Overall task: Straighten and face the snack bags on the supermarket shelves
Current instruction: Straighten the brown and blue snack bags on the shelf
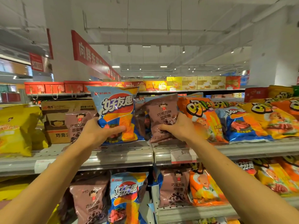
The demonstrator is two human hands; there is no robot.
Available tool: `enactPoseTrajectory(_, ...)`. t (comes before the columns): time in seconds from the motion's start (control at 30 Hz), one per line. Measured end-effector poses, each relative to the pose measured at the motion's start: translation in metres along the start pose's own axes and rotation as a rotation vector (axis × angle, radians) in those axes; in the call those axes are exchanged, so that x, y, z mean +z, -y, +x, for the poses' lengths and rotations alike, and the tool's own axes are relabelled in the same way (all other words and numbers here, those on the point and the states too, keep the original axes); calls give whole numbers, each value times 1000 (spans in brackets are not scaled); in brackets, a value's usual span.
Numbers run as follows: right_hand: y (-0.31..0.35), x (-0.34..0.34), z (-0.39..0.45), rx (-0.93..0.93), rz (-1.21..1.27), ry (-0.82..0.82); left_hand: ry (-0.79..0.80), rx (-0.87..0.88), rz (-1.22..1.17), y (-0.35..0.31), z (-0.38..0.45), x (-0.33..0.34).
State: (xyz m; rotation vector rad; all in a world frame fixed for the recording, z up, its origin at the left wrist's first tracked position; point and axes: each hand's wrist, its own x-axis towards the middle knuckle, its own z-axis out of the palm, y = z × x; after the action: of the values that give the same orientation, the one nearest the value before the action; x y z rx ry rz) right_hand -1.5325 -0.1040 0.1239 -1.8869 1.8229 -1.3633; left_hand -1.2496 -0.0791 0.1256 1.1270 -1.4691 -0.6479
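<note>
Both forearms run up from the lower corners of the frame, converging at mid-frame on the upper shelf [123, 156].

Left hand [97, 133]: fingers curled round the lower left edge of a blue chip bag [117, 110], thumb laid across its front. Bag is upright, face forward, bottom edge at the shelf, centre frame.

Right hand [179, 126]: gripping one brown chocolate-ring bag [161, 115] at its lower right, fingers wrapped onto the front. Bag stands just right of the blue one, tilted slightly.

Same shelf: one more brown bag [77, 126] at left partly behind the left hand, a cardboard carton [55, 125] behind it, yellow bags [14, 131] at far left, orange bags [200, 120] leaning at right, another blue bag [242, 126] among them.

Lower shelf [194, 212], bottom of frame: two brown bags, one blue, several orange.

Far: red and yellow boxes [161, 85] along the top of a back shelf; red banner [90, 54] upper left.
</note>
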Motion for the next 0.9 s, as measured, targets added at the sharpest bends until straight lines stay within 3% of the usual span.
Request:
enactPoseTrajectory(0.23, -5, -49, -30, 19, 38, -124, 67, 8, -111, 4, 2, 50)
enactPoseTrajectory(0.5, -47, -101, -62, 160, 165, -216, 232, -14, -38, -6, 24, 129)
enactPoseTrajectory(0.67, -67, -111, -77, 168, 189, -219, 363, -101, -63, -3, 31, 150)
enactPoseTrajectory(0.9, -72, -102, -86, 193, 176, -213, 513, -92, 9, -12, 31, 163)
